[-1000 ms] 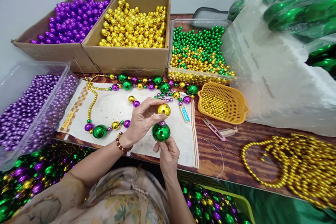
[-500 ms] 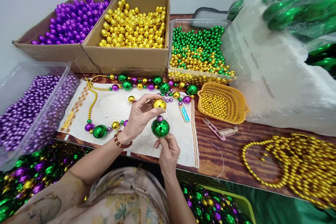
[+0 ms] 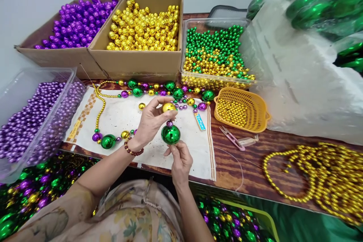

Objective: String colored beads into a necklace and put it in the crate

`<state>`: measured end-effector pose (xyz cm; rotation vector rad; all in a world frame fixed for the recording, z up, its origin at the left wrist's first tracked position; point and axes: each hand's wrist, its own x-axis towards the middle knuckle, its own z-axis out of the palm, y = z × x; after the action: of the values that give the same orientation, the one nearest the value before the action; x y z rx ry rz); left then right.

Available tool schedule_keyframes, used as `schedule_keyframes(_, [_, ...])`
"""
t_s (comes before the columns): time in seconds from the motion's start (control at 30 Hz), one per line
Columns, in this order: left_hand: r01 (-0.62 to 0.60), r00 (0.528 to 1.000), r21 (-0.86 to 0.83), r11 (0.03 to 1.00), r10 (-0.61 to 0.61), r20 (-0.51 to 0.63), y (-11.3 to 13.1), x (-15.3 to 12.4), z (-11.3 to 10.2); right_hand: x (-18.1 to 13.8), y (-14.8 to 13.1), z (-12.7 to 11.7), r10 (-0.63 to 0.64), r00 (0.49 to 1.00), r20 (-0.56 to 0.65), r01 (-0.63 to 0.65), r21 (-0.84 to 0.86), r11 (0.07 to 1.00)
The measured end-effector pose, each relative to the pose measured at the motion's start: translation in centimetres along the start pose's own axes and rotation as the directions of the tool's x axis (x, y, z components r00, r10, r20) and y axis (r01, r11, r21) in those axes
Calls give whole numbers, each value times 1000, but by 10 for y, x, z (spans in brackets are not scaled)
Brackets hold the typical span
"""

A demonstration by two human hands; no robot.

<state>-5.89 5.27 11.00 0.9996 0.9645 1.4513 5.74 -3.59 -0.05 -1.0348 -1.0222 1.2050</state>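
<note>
My left hand (image 3: 151,121) pinches a gold bead (image 3: 168,107) above the white cloth (image 3: 124,121). Just below it sit a small purple bead (image 3: 169,123) and a large green bead (image 3: 170,135), stacked in a line. My right hand (image 3: 178,160) is closed under the green bead, its fingertips pinched at the bead's underside; what they hold is too thin to see. A partly strung bead strand (image 3: 159,90) of green, purple and gold beads loops over the cloth behind my hands.
Cardboard boxes of purple beads (image 3: 76,19) and gold beads (image 3: 144,22) stand at the back, beside a clear tub of green and gold beads (image 3: 215,56). A tub of purple beads (image 3: 28,113) is left. Yellow basket (image 3: 241,109), small snips (image 3: 231,136), gold strands (image 3: 317,174) lie right.
Both hands have drifted slightly up and left with the gold, purple and green beads; the gold bead now sits closer over the purple one.
</note>
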Motion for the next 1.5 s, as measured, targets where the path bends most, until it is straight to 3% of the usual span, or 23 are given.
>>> schedule_keyframes(0.17, [114, 993, -34, 993, -113, 28, 5, 3, -2, -1, 2, 0, -41, 999, 18, 42, -11, 999])
schedule_keyframes(0.43, [98, 976, -36, 995, -89, 201, 4, -2, -7, 4, 2, -2, 80, 996, -31, -77, 88, 993])
schedule_keyframes(0.6, [19, 989, 25, 1000, -22, 147, 6, -2, -7, 4, 2, -7, 41, 999, 11, -42, 100, 994])
schedule_keyframes(0.8, [85, 992, -27, 996, -82, 96, 7, 0, -4, 0, 2, -6, 20, 999, 44, -26, 125, 992])
schedule_keyframes(1.07, [-84, 991, 65, 994, 76, 109, 7, -4, -4, 5, -2, -1, 30, 1000, 2, -30, 84, 996])
schedule_keyframes(1.27, [-94, 995, 104, 990, 90, 43, 5, 0, -4, 2, -1, -2, -3, 999, 50, -3, 106, 994])
schedule_keyframes(1.5, [-58, 996, 102, 993, 50, 77, 0, 2, -5, 7, 2, 1, 32, 999, 11, -34, 151, 988])
